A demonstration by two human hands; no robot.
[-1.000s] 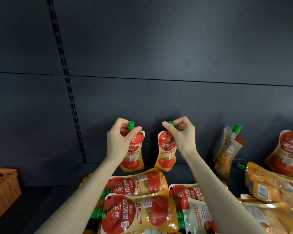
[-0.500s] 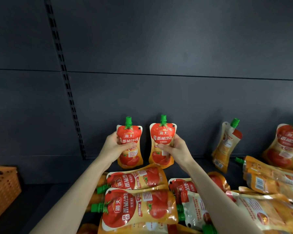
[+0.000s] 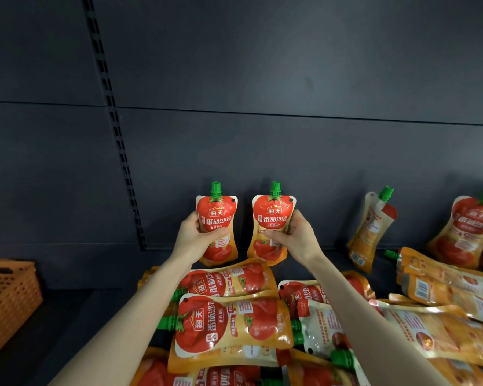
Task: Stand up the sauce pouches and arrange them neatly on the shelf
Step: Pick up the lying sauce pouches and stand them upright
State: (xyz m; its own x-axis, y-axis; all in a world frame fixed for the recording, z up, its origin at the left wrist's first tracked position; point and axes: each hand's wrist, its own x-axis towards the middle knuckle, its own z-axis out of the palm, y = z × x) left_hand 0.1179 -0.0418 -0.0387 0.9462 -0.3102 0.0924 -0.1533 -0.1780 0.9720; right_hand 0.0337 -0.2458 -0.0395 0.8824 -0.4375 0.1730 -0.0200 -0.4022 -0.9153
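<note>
Left hand [image 3: 191,236] and right hand [image 3: 299,236] each grip an upright sauce pouch [image 3: 217,218] [image 3: 272,218], side by side above the fallen pouches [image 3: 229,327]

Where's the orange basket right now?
Head view, far left edge, low: the orange basket sits left of the slotted upright and well clear of the left hand and the lying pouches.

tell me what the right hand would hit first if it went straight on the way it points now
The dark back panel, most likely. The right hand points forward with its pouch ahead, so the pouch would touch first. Nothing else shows between them, though depth is unclear.
</note>
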